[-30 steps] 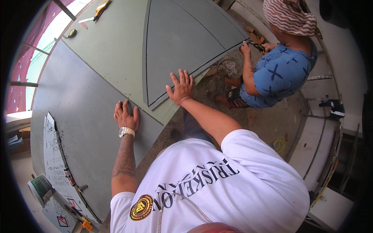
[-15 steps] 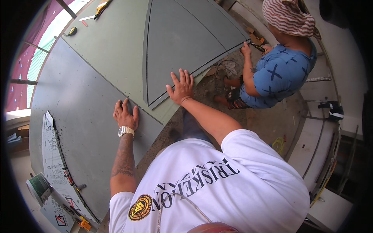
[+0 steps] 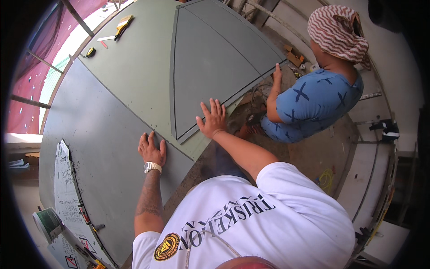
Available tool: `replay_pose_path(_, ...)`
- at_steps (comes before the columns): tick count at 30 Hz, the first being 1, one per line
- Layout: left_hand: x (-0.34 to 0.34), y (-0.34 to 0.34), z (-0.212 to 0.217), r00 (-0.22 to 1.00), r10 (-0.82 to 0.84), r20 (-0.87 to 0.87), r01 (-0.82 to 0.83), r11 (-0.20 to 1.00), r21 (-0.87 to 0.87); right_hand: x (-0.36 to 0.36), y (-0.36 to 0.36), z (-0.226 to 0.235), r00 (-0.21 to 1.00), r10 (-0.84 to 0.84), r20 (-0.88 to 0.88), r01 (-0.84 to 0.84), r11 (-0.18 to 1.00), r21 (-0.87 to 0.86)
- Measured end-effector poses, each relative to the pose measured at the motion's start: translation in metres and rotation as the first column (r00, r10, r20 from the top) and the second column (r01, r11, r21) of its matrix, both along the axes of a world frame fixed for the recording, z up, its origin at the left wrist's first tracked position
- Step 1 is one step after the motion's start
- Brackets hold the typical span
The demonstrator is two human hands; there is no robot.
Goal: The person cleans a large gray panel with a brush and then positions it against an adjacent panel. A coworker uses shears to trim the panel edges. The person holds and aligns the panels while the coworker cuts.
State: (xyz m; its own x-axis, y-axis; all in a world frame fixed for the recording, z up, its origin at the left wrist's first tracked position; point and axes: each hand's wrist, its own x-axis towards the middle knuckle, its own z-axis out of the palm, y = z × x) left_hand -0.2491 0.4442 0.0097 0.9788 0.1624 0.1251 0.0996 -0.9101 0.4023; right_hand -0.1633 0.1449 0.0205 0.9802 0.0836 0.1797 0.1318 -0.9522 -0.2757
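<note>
loosely, left hand (image 3: 152,152) rests spread on blue-grey sheet (image 3: 105,130); right hand (image 3: 213,122) angled inward, splayed at edge of grey panel (image 3: 215,62).

Pale wall (image 3: 406,98), dusty brown floor (image 3: 309,159)

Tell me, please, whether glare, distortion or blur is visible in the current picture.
Head view: glare whitens the gap beside the pink netting; head view: a pale sheen on the upper part of the blue-gray panel; head view: fisheye bending bows the panel's outer edge, with black corners; head view: left hand and right hand look fairly sharp.
</note>
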Motion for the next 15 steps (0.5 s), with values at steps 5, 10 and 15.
replay_pose_path(5, 0.0011, 0.0013, -0.0038, 1.0, 0.002, 0.001, -0.002, 1.0, 0.0, 0.0046, 0.0011, -0.0044, 1.0, 0.007, 0.024, -0.007, 1.0, -0.003)
replay_pose_path(10, 0.0026, 0.001, -0.0027, 1.0, 0.009, 0.009, -0.009, 1.0, 0.0, 0.0056, 0.002, -0.0058, 1.0, 0.009, 0.019, -0.009, 1.0, 0.007)
replay_pose_path(15, 0.0066, 0.001, -0.0009, 1.0, 0.005, -0.002, -0.005, 1.0, 0.013, 0.0094, 0.0025, -0.005, 1.0, 0.006, 0.025, -0.006, 1.0, 0.017)
